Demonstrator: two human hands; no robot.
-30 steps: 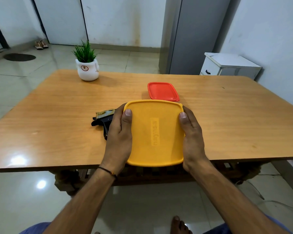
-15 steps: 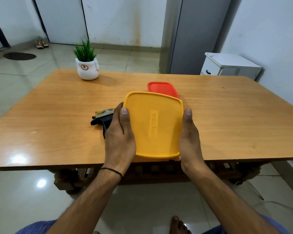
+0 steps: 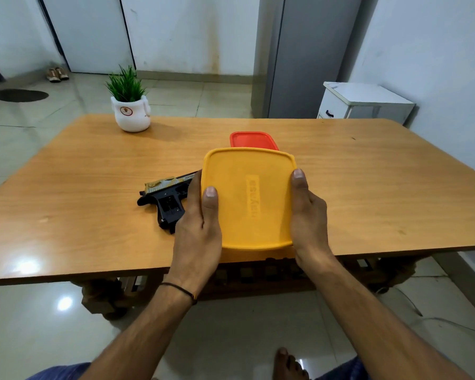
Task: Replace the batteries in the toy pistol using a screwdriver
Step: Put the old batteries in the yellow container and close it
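The yellow box (image 3: 248, 198) covers the near part of the red lid (image 3: 253, 140) behind it, and its raised lettering is too soft to read. What the box contains cannot be seen. The left hand (image 3: 196, 229) hides the muzzle end of the toy pistol (image 3: 166, 198). The fingers of both hands are out of sight under the box. The counter (image 3: 66, 187) runs off both side edges.

yellow lid (image 3: 247, 198) | embossed word, unreadable | plant pot (image 3: 130, 116) | round emblem, illegible
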